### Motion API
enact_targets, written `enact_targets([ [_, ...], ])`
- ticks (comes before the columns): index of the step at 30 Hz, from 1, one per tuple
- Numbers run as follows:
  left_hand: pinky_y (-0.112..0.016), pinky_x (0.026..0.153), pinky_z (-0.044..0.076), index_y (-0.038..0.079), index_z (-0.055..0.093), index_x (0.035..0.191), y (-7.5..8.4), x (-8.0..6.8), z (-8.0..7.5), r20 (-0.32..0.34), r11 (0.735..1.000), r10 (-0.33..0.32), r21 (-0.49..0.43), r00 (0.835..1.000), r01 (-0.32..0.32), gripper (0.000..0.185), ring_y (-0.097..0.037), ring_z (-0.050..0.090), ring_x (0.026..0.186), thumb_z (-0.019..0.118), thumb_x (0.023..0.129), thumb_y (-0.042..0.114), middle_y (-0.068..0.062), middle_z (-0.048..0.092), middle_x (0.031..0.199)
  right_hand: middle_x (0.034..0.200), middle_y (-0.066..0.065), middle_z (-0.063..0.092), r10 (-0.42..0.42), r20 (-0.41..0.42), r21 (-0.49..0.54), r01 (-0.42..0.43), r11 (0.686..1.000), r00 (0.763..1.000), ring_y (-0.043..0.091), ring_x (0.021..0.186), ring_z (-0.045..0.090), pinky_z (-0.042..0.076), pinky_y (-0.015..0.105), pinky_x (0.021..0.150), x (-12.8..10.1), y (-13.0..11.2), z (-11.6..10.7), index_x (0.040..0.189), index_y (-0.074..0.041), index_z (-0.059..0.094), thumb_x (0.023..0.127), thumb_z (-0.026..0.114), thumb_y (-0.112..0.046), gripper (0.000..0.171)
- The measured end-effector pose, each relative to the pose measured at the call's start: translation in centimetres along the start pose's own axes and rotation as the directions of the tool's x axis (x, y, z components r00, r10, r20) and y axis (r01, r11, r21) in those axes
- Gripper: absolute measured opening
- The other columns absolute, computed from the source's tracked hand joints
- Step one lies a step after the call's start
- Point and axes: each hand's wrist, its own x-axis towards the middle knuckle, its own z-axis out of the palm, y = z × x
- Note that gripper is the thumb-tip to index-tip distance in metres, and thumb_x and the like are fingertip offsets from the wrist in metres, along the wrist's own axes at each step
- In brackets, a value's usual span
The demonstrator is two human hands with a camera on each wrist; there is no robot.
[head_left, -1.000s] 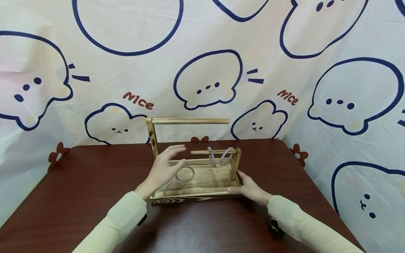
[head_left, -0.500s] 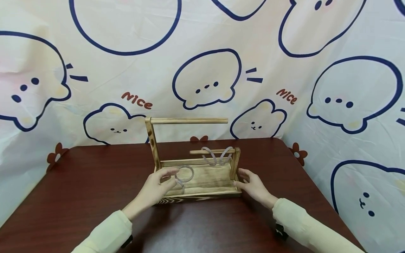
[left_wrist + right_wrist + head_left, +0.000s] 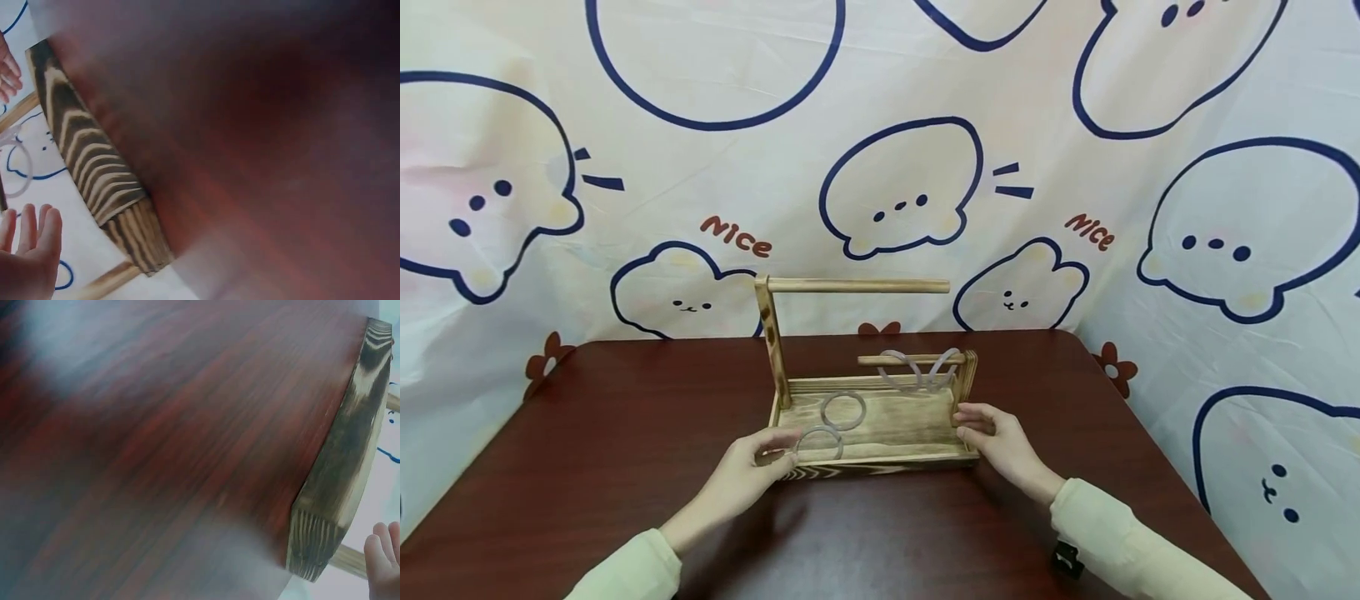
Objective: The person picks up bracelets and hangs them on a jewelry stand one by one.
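Note:
A wooden stand [image 3: 895, 425] has a shallow tray base, a tall post with a high rod [image 3: 857, 286] on the left and a short post with a low rod [image 3: 871, 361] on the right. Two pale translucent bangles [image 3: 891, 382] hang from the low rod. Two others, an upper bangle [image 3: 823, 412] and a lower bangle [image 3: 841, 450], lie in the tray's left part. My left hand [image 3: 741, 475] is at the front left corner, fingertips near the lower bangle, fingers extended in the left wrist view. My right hand [image 3: 1003, 446] is at the tray's right end, fingers loosely extended.
The stand rests on a dark red-brown table [image 3: 647, 417]. A pale curtain [image 3: 760, 175] with cartoon drawings hangs behind and at the sides. The high rod's right end is free, as is the low rod's left end.
My left hand has come down from above the tray to its front left corner. My right hand has loosened from the right front corner. The left hanging bangle has swung to a slant.

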Motion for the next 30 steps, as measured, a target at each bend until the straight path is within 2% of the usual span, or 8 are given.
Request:
enact_targets([
  [3,-0.021,0.076,0.049,0.000,0.061,0.115,-0.5,-0.2,-0.4,-0.019,1.000,-0.027,-0.013,0.999,0.027,0.029,-0.030,0.061,0.102,0.061,0.087,0.008,-0.019,0.063,0.113,0.117,0.017,0.060,0.003,0.003,0.014,-0.003,1.000,1.000,0.024,0.103,0.060,0.050,0.028,0.081,0.1,-0.4,0.5,0.126,-0.001,0.052,0.087,0.061,-0.009,0.041],
  [6,-0.021,0.077,0.048,0.001,0.061,0.115,-1.2,0.0,-0.9,-0.068,0.999,-0.038,0.008,0.997,0.039,0.028,-0.028,0.060,0.104,0.059,0.088,0.007,-0.017,0.063,0.113,0.116,0.018,0.060,-0.014,0.021,0.026,0.013,1.000,1.000,0.024,0.102,0.060,0.050,0.026,0.080,0.1,-0.7,0.9,0.125,0.001,0.052,0.087,0.061,-0.009,0.040],
  [10,-0.027,0.087,0.047,0.000,0.058,0.120,-2.2,0.4,-1.5,-0.095,0.998,-0.054,0.024,0.994,0.057,0.031,-0.029,0.056,0.111,0.056,0.090,0.007,-0.017,0.060,0.119,0.115,0.020,0.059,-0.069,0.080,0.006,0.069,0.998,0.994,0.026,0.102,0.060,0.050,0.026,0.080,0.2,-0.9,1.4,0.124,0.003,0.052,0.087,0.061,-0.010,0.041],
  [14,-0.041,0.098,0.041,0.000,0.047,0.131,-3.2,0.8,-2.1,-0.049,0.995,-0.095,0.005,0.994,0.095,0.040,-0.033,0.047,0.122,0.052,0.093,0.012,-0.018,0.050,0.133,0.121,0.019,0.057,-0.108,0.206,-0.057,0.122,0.991,0.973,0.028,0.107,0.058,0.049,0.033,0.085,0.2,-0.9,1.8,0.126,0.001,0.052,0.089,0.060,-0.014,0.041],
  [18,-0.048,0.105,0.030,-0.001,0.029,0.142,-3.9,1.1,-2.2,0.024,0.991,-0.119,-0.052,0.993,0.120,0.054,-0.036,0.030,0.133,0.051,0.094,0.015,-0.018,0.028,0.147,0.127,0.015,0.055,-0.119,0.296,-0.106,0.156,0.982,0.948,0.027,0.114,0.054,0.044,0.043,0.092,0.2,-1.0,2.0,0.127,-0.003,0.052,0.090,0.058,-0.018,0.040],
  [23,-0.049,0.109,0.019,0.000,0.014,0.146,-4.2,1.5,-1.7,0.077,0.989,-0.135,-0.052,0.988,0.139,0.069,-0.034,0.012,0.139,0.054,0.093,0.019,-0.016,0.008,0.153,0.124,0.015,0.057,-0.153,0.327,-0.109,0.198,0.974,0.933,0.029,0.116,0.052,0.041,0.049,0.095,0.3,-1.6,2.4,0.126,-0.002,0.052,0.090,0.059,-0.017,0.040],
  [30,-0.053,0.110,0.014,0.003,0.007,0.147,-4.5,1.6,-0.5,0.080,0.978,-0.210,0.003,0.974,0.210,0.083,-0.033,0.004,0.140,0.060,0.089,0.028,-0.017,0.006,0.153,0.121,0.016,0.059,-0.195,0.351,-0.101,0.244,0.964,0.916,0.026,0.114,0.055,0.043,0.046,0.093,0.6,-2.3,3.2,0.128,0.000,0.051,0.090,0.059,-0.016,0.042],
])
